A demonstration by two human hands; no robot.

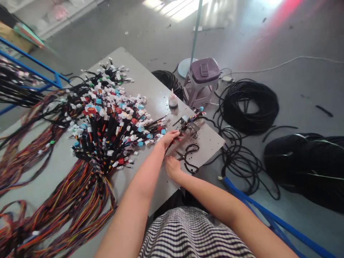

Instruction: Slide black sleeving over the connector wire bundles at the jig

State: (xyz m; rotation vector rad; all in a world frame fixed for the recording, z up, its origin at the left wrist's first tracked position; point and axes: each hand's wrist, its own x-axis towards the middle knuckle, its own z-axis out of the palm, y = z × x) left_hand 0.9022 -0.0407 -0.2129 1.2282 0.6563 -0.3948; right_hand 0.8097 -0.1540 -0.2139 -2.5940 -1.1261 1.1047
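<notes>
My left hand [171, 137] is closed round a wire harness [185, 125] with black sleeving and coloured wires, beside a small metal fixture [194, 127] on the table. Small connectors show at the harness's far end. Just below, my right hand [173, 167] is curled shut where the dark strand runs down to it; its fingertips are partly hidden. Black-handled scissors [191, 157] lie right of my hands, blades pointing towards them. A squeeze bottle [173, 100] with dark contents stands behind the fixture.
A large pile of harnesses with white, blue and red connectors [115, 111] covers the left of the grey table [158, 195]. On the floor to the right are coils of black tubing [228, 107] and a purple-topped stool [205, 70]. Blue metal frames [258, 213] stand at both sides.
</notes>
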